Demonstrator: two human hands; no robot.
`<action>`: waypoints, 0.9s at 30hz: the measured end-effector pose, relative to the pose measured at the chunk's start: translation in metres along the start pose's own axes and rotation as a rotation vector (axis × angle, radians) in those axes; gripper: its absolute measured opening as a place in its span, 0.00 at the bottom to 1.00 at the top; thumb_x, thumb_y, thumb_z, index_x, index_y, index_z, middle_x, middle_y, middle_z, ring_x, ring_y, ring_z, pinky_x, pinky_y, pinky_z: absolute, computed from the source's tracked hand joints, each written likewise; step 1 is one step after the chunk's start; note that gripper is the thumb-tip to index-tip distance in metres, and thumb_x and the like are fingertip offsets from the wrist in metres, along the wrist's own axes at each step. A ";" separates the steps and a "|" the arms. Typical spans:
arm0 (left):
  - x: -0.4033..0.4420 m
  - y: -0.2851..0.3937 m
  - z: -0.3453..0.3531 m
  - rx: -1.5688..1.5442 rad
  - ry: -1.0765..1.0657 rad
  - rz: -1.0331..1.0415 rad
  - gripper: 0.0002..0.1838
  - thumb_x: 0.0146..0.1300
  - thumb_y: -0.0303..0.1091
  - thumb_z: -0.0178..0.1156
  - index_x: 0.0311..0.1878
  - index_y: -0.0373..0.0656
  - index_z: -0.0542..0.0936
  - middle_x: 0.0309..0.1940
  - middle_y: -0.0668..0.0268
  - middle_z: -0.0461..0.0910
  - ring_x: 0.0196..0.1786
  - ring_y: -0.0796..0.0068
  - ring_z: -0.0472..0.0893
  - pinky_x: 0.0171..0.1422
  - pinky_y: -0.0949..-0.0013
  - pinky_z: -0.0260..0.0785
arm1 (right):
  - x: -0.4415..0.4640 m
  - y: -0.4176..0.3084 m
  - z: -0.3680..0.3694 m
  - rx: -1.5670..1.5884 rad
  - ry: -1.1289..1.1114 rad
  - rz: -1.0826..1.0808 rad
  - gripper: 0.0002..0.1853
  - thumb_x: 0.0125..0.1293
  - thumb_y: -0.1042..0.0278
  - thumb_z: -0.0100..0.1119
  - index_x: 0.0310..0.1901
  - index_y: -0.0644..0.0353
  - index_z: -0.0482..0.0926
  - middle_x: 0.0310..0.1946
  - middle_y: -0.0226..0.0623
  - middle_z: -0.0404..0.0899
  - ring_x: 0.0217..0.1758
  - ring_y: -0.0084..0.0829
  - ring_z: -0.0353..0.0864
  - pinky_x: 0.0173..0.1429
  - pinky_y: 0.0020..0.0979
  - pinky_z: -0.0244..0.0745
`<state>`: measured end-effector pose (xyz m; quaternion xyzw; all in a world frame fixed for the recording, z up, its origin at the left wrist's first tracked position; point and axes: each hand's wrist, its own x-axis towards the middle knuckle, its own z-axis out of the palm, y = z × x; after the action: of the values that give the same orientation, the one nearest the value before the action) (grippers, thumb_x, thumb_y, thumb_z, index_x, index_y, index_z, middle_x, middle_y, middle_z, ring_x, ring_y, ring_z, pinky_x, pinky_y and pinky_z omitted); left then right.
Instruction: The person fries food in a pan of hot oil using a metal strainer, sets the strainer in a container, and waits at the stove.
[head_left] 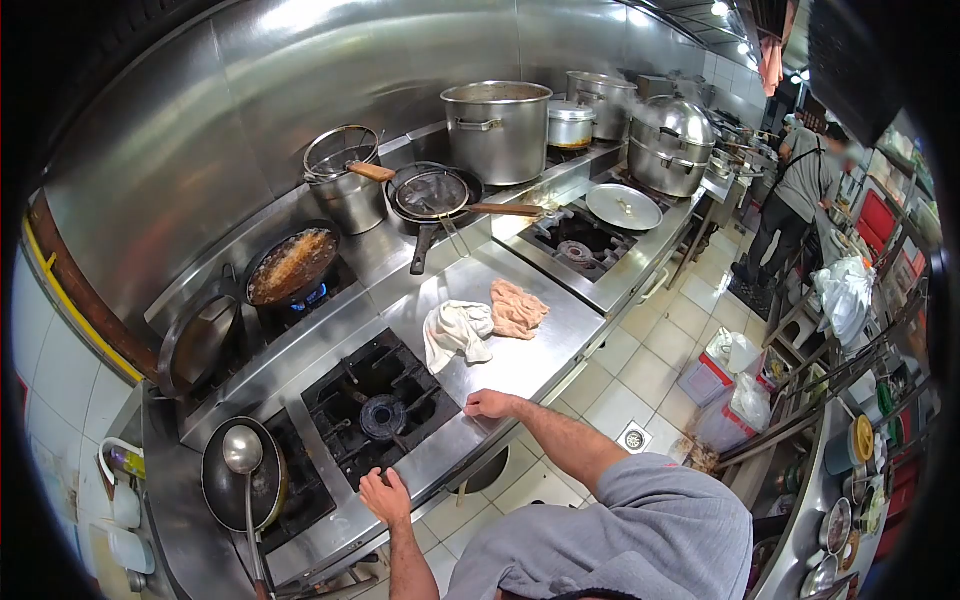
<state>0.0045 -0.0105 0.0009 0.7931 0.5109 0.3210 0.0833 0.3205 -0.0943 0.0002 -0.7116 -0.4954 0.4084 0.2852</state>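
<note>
My left hand (385,495) lies at the stove's front edge with its fingers spread and nothing in it. Beside it is a gas burner (382,416) under a black grate; no flame shows there. My right hand (487,404) is closed, fingers curled, at the burner's right corner on the steel top (540,375); whatever it may hold is hidden. Beyond that hand lie a crumpled white cloth (458,333) and a peach cloth (518,308). To the left, a ladle (243,450) rests in a black wok (215,490).
Food fries in a pan of oil (293,265) over a blue flame. A dark pan (200,335) leans beside it. Strainers, a large stockpot (497,140) and a steaming pot (668,150) line the back. Bins (735,410) stand on the tiled floor. Another person (805,180) works far right.
</note>
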 end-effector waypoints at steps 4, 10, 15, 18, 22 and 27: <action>0.000 0.000 0.001 -0.005 -0.009 -0.010 0.14 0.58 0.40 0.58 0.41 0.40 0.74 0.35 0.61 0.70 0.42 0.60 0.70 0.49 0.58 0.60 | 0.001 0.001 0.001 0.011 0.006 0.001 0.17 0.63 0.54 0.55 0.43 0.60 0.78 0.37 0.39 0.81 0.42 0.33 0.77 0.49 0.35 0.70; 0.000 0.000 0.000 0.000 -0.014 -0.008 0.14 0.58 0.41 0.57 0.42 0.41 0.74 0.36 0.60 0.70 0.43 0.59 0.70 0.48 0.58 0.60 | -0.005 -0.007 -0.002 -0.013 0.007 -0.002 0.17 0.63 0.54 0.55 0.43 0.60 0.78 0.37 0.39 0.81 0.42 0.34 0.77 0.49 0.35 0.70; 0.000 0.001 -0.001 -0.013 0.003 -0.009 0.14 0.58 0.40 0.58 0.41 0.41 0.74 0.35 0.61 0.69 0.42 0.60 0.70 0.49 0.57 0.60 | -0.001 -0.001 0.000 -0.014 0.013 -0.019 0.17 0.62 0.54 0.55 0.43 0.60 0.78 0.37 0.40 0.81 0.42 0.35 0.77 0.49 0.35 0.71; 0.000 0.002 -0.001 -0.010 -0.009 -0.021 0.14 0.58 0.40 0.58 0.41 0.41 0.74 0.35 0.61 0.69 0.42 0.60 0.70 0.49 0.57 0.60 | 0.001 0.001 0.001 -0.020 0.009 -0.024 0.17 0.62 0.54 0.55 0.43 0.60 0.78 0.37 0.40 0.81 0.42 0.35 0.78 0.49 0.35 0.71; 0.000 -0.001 0.001 -0.002 -0.006 -0.008 0.14 0.58 0.41 0.57 0.41 0.41 0.74 0.35 0.61 0.70 0.43 0.59 0.70 0.49 0.57 0.60 | 0.001 0.001 0.001 -0.003 0.003 0.006 0.17 0.62 0.54 0.55 0.43 0.60 0.79 0.37 0.40 0.81 0.42 0.34 0.78 0.49 0.35 0.71; 0.000 -0.001 0.001 -0.003 -0.023 -0.012 0.14 0.58 0.41 0.57 0.41 0.42 0.74 0.36 0.60 0.70 0.44 0.58 0.70 0.49 0.57 0.60 | 0.001 0.001 0.001 -0.008 0.004 0.000 0.17 0.63 0.54 0.55 0.43 0.59 0.79 0.37 0.39 0.81 0.42 0.34 0.78 0.49 0.35 0.71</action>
<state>0.0039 -0.0098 0.0000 0.7935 0.5141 0.3123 0.0921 0.3204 -0.0938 -0.0019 -0.7136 -0.4965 0.4050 0.2833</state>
